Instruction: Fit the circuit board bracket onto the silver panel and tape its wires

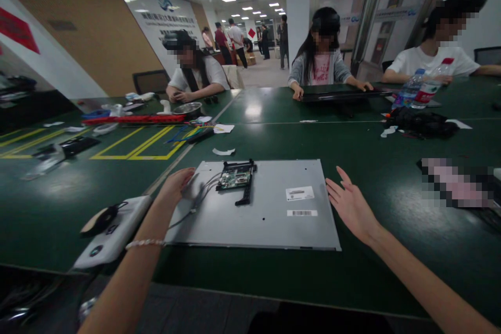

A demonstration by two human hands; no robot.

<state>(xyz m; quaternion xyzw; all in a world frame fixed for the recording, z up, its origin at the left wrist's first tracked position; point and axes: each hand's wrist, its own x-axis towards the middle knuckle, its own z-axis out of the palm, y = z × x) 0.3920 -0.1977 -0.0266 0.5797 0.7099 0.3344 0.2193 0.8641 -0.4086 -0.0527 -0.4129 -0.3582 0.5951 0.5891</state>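
Observation:
A flat grey metal panel [282, 229] lies on the green table, with two white labels on its right part. On its upper left part sits a green circuit board [235, 177] in a black bracket [245, 195], and grey cables [201, 198] run from it to the left. My left hand [178, 183] is at the panel's left edge, its fingers partly hidden; whether they touch the edge is unclear. Beside the right edge, my right hand [350, 203] is open with its fingers spread, holding nothing.
A white box [117, 235] with a mouse [99, 220] stands left of my left forearm. Across the green table [270, 141], a person holds a dark panel [340, 95]. Bottles [426, 88], black cables and a phone [456, 182] lie or stand to the right.

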